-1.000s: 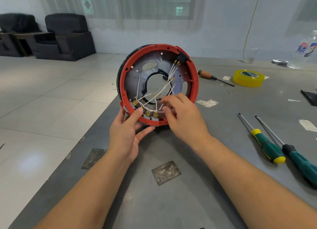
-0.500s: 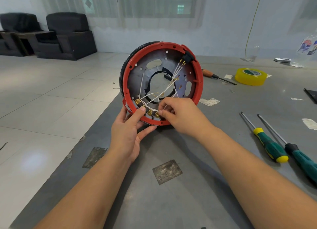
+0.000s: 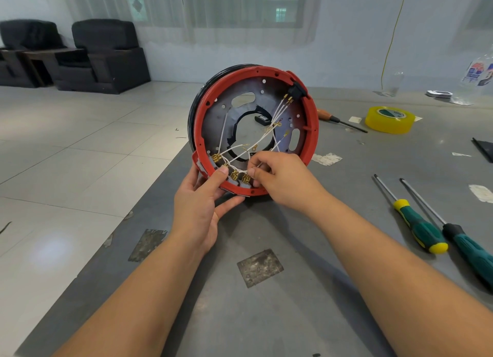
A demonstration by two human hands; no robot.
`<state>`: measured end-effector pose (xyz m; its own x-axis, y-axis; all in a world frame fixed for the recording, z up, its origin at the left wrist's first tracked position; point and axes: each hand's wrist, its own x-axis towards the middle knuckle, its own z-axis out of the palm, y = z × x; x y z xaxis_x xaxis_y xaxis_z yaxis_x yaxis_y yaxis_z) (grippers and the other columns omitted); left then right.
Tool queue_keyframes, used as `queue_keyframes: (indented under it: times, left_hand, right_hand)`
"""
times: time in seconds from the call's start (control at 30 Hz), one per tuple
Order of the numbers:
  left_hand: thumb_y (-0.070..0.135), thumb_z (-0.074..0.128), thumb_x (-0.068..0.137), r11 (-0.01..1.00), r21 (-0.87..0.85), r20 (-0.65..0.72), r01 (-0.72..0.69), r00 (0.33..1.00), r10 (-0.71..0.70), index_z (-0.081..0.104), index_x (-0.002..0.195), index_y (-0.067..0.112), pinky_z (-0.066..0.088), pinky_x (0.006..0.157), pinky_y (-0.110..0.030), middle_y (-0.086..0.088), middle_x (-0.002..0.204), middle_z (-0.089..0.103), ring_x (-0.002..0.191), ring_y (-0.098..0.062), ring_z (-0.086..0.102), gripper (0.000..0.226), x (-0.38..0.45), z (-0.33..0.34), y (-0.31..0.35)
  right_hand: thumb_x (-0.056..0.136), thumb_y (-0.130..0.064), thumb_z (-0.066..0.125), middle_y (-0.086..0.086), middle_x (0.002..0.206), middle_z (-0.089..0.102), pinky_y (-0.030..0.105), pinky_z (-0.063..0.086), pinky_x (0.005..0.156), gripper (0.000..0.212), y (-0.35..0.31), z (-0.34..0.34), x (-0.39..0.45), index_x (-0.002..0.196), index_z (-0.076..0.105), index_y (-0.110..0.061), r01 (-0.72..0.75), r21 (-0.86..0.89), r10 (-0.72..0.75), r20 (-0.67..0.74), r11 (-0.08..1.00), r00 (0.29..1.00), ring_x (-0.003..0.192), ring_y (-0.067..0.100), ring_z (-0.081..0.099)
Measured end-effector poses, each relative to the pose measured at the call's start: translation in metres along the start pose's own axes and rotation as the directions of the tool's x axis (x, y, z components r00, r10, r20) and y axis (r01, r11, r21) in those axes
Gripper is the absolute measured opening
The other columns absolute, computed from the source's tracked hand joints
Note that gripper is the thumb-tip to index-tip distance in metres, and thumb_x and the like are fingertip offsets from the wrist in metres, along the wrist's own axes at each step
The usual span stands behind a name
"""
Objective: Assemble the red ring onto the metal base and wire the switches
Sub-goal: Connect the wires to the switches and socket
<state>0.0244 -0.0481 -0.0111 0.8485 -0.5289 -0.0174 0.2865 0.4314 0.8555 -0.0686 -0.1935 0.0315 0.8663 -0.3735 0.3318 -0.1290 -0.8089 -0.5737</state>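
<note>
The red ring [image 3: 312, 132] is sitting around the metal base [image 3: 221, 121], and the assembly is standing on edge at the near-left part of the grey table [image 3: 266, 316]. White wires [image 3: 266, 135] are crossing its centre hole, running from a black switch [image 3: 295, 89] at upper right to brass terminals [image 3: 234, 174] along the bottom. The left hand [image 3: 198, 204] is gripping the lower rim, thumb pressing inside. The right hand [image 3: 280, 177] is pinching a wire beside the terminals. To the right are lying two green screwdrivers [image 3: 424, 231], a wooden-handled screwdriver [image 3: 338, 120] and yellow tape [image 3: 390, 119]. Beyond the tiled floor, black armchairs [image 3: 106, 55] are standing against the wall.
</note>
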Motion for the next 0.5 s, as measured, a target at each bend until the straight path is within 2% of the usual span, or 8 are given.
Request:
queue_keyframes:
  times: [0.27,0.5]
  left_hand:
    - [0.013,0.075,0.095,1.0,0.001,0.001,0.003,1.0,-0.003,0.066,0.131,0.026,0.065,0.074,-0.049,-0.01,0.12,0.076,0.101,-0.034,0.078,0.04,-0.0006,0.0005,0.0002]
    - [0.013,0.075,0.094,1.0,-0.009,-0.011,0.011,1.0,-0.011,0.067,0.129,0.027,0.065,0.071,-0.046,-0.009,0.119,0.077,0.101,-0.034,0.078,0.039,-0.0007,0.0015,0.0001]
  right_hand:
    - [0.101,-0.021,0.058,-0.009,0.076,0.071,0.017,0.042,0.065,0.013,-0.0029,-0.0018,-0.0014,0.093,0.069,-0.022,-0.02,0.019,0.02,-0.015,1.0,1.0,0.072,0.001,0.062]
    - [0.101,-0.023,0.059,-0.009,0.076,0.071,0.028,0.053,0.073,0.013,-0.0038,0.0001,-0.0014,0.093,0.07,-0.023,-0.034,0.012,0.034,-0.024,0.999,0.999,0.076,0.006,0.065]
